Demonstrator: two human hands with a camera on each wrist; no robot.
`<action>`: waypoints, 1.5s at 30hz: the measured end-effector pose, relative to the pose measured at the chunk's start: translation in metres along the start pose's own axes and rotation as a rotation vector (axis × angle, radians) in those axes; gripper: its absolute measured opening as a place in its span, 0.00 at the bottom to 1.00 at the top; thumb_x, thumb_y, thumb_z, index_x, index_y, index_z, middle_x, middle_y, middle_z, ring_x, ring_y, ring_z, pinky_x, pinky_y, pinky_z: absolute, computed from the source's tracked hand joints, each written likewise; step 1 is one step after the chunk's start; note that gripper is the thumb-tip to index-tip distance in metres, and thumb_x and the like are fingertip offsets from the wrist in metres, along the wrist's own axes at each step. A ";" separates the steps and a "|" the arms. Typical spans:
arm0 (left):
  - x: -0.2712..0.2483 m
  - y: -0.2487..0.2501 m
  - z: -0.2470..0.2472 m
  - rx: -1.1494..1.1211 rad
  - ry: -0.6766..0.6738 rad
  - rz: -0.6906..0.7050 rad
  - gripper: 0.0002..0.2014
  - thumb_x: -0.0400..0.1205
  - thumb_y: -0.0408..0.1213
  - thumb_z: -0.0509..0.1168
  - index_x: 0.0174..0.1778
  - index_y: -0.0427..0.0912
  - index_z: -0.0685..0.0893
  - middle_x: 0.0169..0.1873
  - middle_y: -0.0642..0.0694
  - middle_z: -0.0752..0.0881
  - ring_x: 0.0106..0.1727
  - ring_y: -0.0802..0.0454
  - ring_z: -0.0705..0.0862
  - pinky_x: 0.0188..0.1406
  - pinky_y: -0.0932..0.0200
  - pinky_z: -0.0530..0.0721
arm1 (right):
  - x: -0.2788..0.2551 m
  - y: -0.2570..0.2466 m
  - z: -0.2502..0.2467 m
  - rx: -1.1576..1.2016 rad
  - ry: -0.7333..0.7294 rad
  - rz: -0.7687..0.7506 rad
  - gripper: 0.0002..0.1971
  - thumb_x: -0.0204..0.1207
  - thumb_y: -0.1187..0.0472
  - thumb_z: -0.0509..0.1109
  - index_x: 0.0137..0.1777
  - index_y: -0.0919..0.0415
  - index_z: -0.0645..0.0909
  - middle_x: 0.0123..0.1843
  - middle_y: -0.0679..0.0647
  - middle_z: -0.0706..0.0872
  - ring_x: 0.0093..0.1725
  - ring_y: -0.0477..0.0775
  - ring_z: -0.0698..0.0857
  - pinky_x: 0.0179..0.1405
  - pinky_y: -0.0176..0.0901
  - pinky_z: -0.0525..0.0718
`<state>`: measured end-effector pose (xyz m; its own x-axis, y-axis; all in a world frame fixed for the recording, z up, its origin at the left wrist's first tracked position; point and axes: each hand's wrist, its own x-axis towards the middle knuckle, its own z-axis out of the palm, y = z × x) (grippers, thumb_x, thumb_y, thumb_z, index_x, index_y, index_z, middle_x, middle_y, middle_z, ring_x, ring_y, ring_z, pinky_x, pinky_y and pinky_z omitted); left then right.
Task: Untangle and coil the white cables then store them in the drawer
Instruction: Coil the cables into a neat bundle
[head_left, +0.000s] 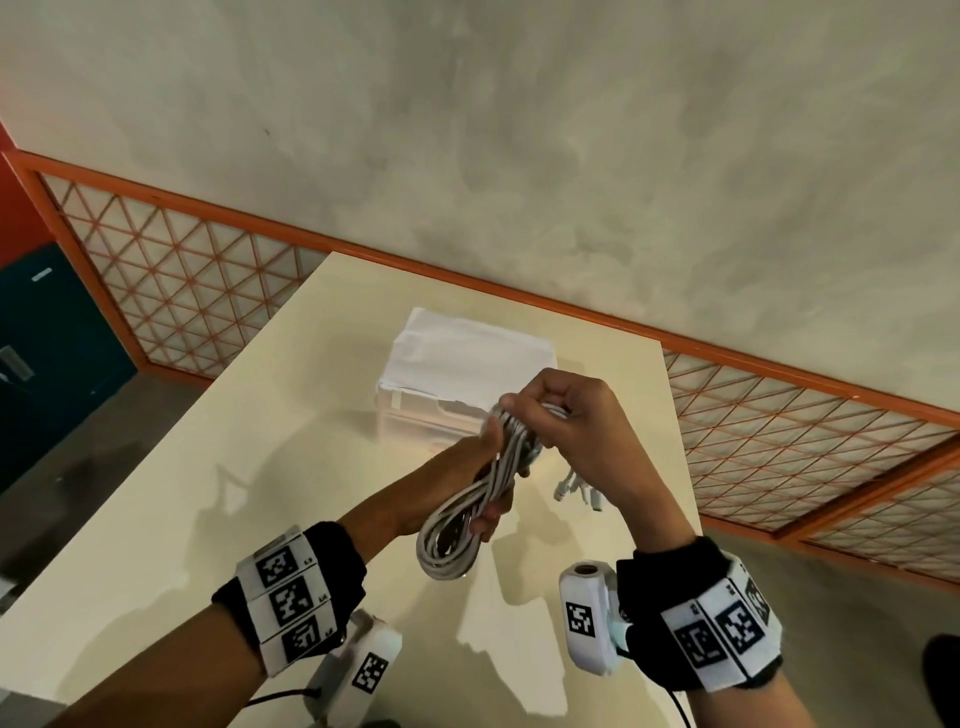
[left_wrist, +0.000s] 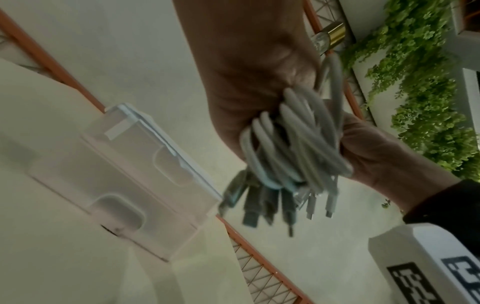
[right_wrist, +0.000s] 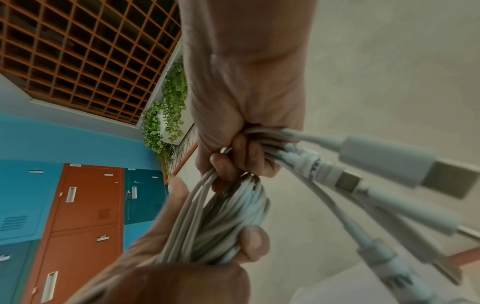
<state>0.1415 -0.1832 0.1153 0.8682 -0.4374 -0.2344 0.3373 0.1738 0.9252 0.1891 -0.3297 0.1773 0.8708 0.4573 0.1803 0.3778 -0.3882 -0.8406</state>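
Observation:
A bundle of white cables is wound into a long coil and held above the beige table. My left hand grips the coil round its middle, thumb on top and fingers curled underneath. My right hand grips the coil's upper end, where the strands bunch together. Several plug ends hang loose below the right hand; the right wrist view shows these plug ends close up. Behind the hands stands a translucent white drawer unit, and the drawer fronts look shut.
The table's right edge runs just beside my right hand, with grey floor beyond. An orange lattice panel lines the wall behind the table. Blue and orange lockers stand to the left.

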 end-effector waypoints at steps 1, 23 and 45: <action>-0.001 0.000 -0.002 0.059 -0.007 0.025 0.25 0.74 0.58 0.69 0.46 0.37 0.75 0.19 0.47 0.75 0.16 0.53 0.73 0.25 0.59 0.77 | 0.000 0.000 0.001 0.022 0.012 0.003 0.12 0.73 0.56 0.75 0.35 0.65 0.83 0.24 0.49 0.80 0.24 0.43 0.74 0.26 0.35 0.72; -0.004 0.002 0.006 0.315 0.117 0.034 0.16 0.84 0.46 0.59 0.36 0.38 0.75 0.17 0.45 0.74 0.15 0.50 0.71 0.21 0.62 0.73 | -0.005 0.021 -0.009 -0.458 0.222 -0.168 0.30 0.73 0.29 0.56 0.32 0.58 0.69 0.21 0.49 0.68 0.23 0.54 0.67 0.26 0.46 0.68; 0.004 -0.001 0.004 0.169 0.190 0.308 0.16 0.81 0.48 0.64 0.58 0.40 0.80 0.37 0.46 0.85 0.39 0.53 0.85 0.40 0.59 0.83 | -0.023 -0.002 0.039 0.390 0.070 0.417 0.35 0.77 0.32 0.36 0.77 0.45 0.65 0.69 0.39 0.77 0.71 0.36 0.75 0.71 0.33 0.69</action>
<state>0.1433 -0.1891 0.1146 0.9766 -0.2133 0.0254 -0.0002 0.1172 0.9931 0.1560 -0.3080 0.1550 0.9451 0.2695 -0.1848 -0.1344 -0.1948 -0.9716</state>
